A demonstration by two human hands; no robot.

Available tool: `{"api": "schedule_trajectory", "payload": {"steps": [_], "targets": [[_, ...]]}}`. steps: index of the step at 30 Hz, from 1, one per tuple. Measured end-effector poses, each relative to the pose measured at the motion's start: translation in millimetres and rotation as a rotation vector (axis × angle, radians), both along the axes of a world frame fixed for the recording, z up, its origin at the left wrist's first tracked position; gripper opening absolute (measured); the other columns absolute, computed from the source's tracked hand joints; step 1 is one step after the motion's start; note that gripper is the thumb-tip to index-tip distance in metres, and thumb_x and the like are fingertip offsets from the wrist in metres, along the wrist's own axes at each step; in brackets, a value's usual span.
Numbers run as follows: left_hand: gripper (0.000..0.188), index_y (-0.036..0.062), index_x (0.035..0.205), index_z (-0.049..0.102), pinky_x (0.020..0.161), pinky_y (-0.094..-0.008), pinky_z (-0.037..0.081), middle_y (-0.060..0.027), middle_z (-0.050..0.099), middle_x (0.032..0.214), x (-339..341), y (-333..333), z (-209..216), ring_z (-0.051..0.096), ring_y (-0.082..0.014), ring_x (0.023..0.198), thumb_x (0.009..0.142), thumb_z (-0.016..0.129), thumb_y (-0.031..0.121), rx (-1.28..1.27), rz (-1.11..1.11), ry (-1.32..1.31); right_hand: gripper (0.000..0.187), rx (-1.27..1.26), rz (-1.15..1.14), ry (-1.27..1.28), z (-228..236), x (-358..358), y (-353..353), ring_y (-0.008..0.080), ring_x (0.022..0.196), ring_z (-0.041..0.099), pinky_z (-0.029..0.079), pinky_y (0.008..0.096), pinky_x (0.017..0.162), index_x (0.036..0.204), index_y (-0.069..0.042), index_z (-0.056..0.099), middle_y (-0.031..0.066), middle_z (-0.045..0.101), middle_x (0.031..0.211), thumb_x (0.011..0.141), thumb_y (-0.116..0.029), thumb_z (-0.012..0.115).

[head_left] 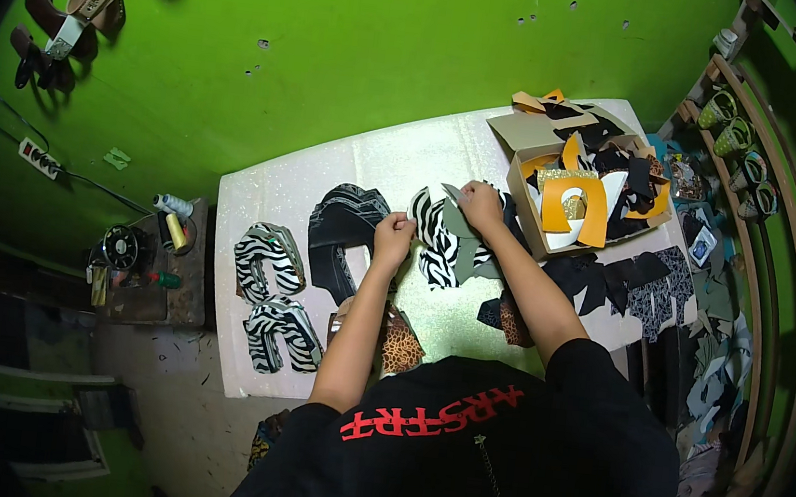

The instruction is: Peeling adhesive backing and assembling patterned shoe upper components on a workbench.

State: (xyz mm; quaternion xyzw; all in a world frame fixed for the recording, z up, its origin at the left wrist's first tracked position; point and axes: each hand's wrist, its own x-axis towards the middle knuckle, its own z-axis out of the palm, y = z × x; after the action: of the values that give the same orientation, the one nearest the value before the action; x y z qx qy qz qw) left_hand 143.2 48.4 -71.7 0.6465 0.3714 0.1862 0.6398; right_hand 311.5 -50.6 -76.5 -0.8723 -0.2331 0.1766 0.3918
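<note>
My left hand (394, 239) pinches the edge of a zebra-print cut piece (426, 215) over the middle of the table. Close by on the right, my right hand (481, 206) has its fingers closed on a grey-green cut piece (460, 222). Under and between both pieces lie more zebra-print scraps (439, 268). Left of my left hand is a stack of black curved pieces (348, 212). Two stacks of zebra-print U-shaped pieces, an upper stack (271, 259) and a lower stack (283, 334), lie farther left. Leopard-print pieces (401, 344) rest near my body.
A cardboard box (531, 204) heaped with orange, black and gold scraps stands at the right of the glittery white table (369, 153). Black scraps (620, 280) lie before it. A shoe rack (751, 208) is at right, and a small side table (147, 282) with thread spools at left.
</note>
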Motion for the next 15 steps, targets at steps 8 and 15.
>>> {"api": "schedule_trajectory", "payload": {"steps": [8,15], "targets": [[0.016,0.0015,0.098,0.046,0.049,-0.0233,0.046,-0.0081,0.058,0.078,16.0,-3.8,12.0,0.061,-0.0159,0.06,0.086,0.05,0.011,-0.189,0.048,-0.127,0.026,0.799,0.193,-0.206,22.5,-4.6,-15.4,0.0201,0.081,0.056,0.044,0.0282,0.067,0.062,-0.004,0.063,0.0075,0.058,0.08,0.056,0.016,0.047],[0.026,0.0071,0.112,0.035,0.051,-0.0251,0.045,-0.009,0.058,0.088,30.4,-12.4,30.1,0.062,-0.0173,0.065,0.092,0.041,0.022,-0.265,-0.013,-0.047,0.027,0.601,0.4,0.159,34.0,-0.8,-28.1,0.0168,0.075,0.057,0.044,0.023,0.067,0.065,-0.003,0.065,0.0067,0.06,0.079,0.059,0.017,0.048]]}}
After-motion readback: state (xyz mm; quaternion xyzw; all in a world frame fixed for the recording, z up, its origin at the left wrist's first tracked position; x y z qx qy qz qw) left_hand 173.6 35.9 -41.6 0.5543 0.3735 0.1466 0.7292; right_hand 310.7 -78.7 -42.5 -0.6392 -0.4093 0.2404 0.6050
